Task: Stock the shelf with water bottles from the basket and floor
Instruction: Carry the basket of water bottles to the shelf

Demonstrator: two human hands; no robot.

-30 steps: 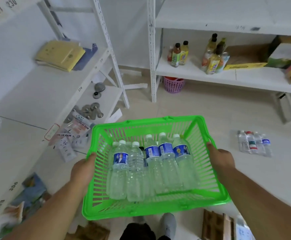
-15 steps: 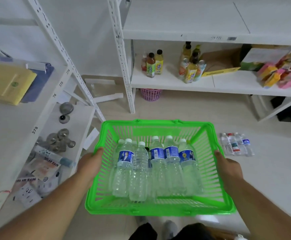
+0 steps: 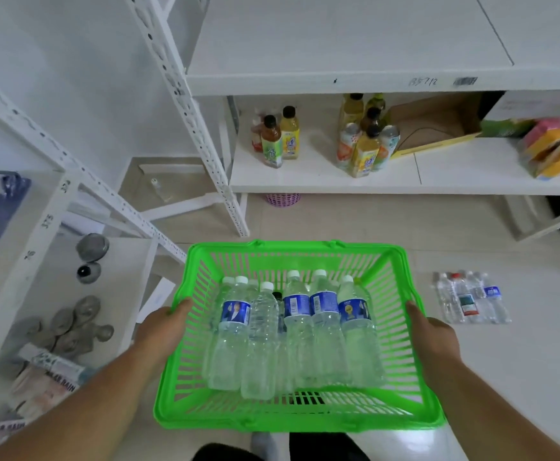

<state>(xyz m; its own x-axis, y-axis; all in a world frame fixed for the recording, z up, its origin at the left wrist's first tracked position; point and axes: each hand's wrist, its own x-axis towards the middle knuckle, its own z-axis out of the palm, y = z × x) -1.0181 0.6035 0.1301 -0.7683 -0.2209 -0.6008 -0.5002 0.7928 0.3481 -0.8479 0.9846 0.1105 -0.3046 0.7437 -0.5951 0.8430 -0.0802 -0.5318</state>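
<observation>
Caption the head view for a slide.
Both hands hold a green plastic basket of clear water bottles before white shelves.

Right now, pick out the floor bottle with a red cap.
Second from the left in the floor bottles: the red-capped bottle. Its neighbours have white caps.

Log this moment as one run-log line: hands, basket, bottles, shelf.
left hand grips green basket left rim | right hand grips right rim | water bottles inside | floor bottles untouched | shelf ahead
</observation>
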